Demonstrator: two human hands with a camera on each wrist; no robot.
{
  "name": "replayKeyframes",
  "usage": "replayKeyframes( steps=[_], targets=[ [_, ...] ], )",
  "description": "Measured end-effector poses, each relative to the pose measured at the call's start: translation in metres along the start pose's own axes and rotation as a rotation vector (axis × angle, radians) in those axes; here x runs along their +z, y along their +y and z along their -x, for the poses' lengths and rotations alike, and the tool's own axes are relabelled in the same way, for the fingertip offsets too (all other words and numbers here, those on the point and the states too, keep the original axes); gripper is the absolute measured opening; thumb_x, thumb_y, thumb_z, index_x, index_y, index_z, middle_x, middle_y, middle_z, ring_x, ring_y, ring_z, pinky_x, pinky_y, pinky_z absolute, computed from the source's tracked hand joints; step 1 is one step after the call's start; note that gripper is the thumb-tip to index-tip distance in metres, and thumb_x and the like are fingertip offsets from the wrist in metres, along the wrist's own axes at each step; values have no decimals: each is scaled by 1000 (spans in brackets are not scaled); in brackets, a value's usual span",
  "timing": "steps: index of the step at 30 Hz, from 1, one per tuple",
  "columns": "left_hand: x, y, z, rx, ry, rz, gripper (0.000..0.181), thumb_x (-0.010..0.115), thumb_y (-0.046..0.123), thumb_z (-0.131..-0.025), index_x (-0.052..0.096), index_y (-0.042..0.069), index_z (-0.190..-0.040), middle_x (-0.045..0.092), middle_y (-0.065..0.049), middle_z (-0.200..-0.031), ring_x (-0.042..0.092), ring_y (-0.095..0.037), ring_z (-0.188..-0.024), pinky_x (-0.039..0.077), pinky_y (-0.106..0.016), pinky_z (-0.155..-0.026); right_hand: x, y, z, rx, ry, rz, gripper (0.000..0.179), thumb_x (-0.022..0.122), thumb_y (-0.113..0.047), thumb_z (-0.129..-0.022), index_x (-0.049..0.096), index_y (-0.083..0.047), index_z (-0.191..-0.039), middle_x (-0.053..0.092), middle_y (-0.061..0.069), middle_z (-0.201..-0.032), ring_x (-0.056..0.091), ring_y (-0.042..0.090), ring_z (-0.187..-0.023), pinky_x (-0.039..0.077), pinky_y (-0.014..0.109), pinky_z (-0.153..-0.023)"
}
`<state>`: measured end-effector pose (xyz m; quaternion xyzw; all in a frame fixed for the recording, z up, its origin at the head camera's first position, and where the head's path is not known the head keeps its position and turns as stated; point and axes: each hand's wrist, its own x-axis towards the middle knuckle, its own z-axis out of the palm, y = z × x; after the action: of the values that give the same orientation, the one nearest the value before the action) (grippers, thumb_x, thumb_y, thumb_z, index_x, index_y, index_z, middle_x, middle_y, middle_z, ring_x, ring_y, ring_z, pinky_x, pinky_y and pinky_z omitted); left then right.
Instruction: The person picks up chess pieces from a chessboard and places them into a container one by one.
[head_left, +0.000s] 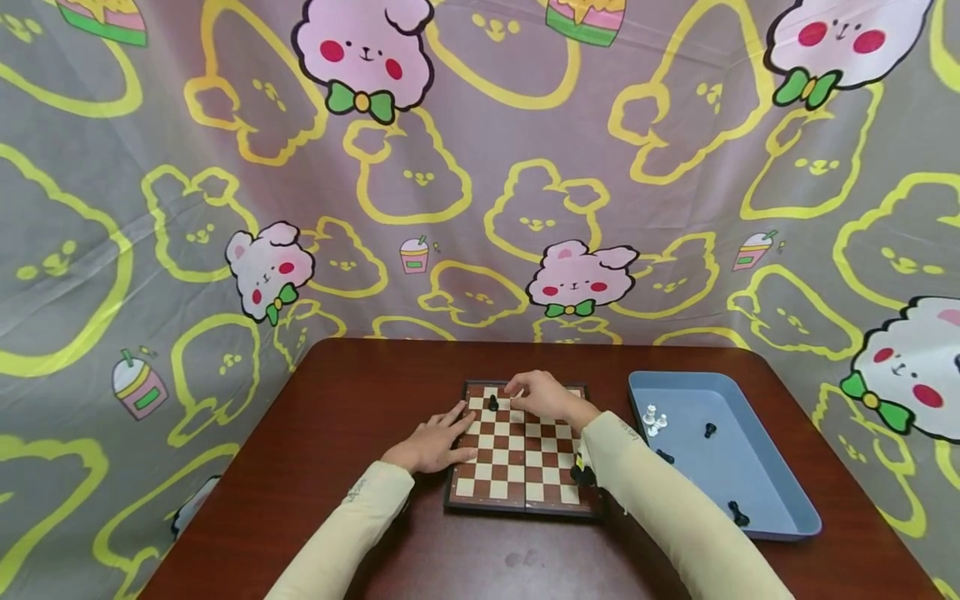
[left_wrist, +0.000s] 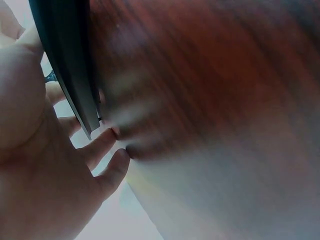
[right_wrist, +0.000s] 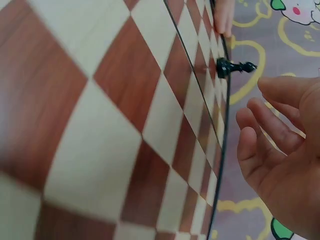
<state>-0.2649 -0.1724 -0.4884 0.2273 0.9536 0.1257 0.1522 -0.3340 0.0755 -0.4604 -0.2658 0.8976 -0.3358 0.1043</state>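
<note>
A brown-and-cream chessboard (head_left: 501, 457) with a dark rim lies flat on the table. One black chess piece (head_left: 492, 403) stands upright near its far left corner; the right wrist view shows its slim body and narrow head. My right hand (head_left: 543, 395) hovers over the far part of the board, just right of that piece. Its fingers (right_wrist: 280, 90) are loosely bent, with a gap between them and the piece. My left hand (head_left: 431, 443) rests at the board's left edge with fingers spread; in the left wrist view, some fingertips reach past the dark rim (left_wrist: 75, 75).
A blue-grey tray (head_left: 720, 475) stands right of the board. Inside are a few small white pieces (head_left: 651, 414) and black pieces (head_left: 738, 513) lying apart. The brown table (head_left: 360, 392) meets a cartoon-patterned curtain (head_left: 480, 250) at its back and sides.
</note>
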Motion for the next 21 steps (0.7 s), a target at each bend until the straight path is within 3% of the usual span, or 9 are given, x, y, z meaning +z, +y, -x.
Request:
replayKeyframes(
  steps=[12,21],
  targets=[
    [4,-2,0,17,21,-27,71,43,55,-95,23,17,-152,8,-7,-158,26,-39,-135,28,-59,-101,20,-4,-12,35,-26,-47,29,61,-15,-94,62,-8,-122,62,3,-109,60,19,-97,50,37,-77],
    [1,-1,0,12,26,-18,71,44,56,-95,24,18,-152,8,-7,-158,25,-38,-136,27,-58,-102,27,-3,-19,31,-10,4,27,59,-12,-95,63,-11,-121,63,4,-110,59,21,-100,50,37,-80]
  ],
)
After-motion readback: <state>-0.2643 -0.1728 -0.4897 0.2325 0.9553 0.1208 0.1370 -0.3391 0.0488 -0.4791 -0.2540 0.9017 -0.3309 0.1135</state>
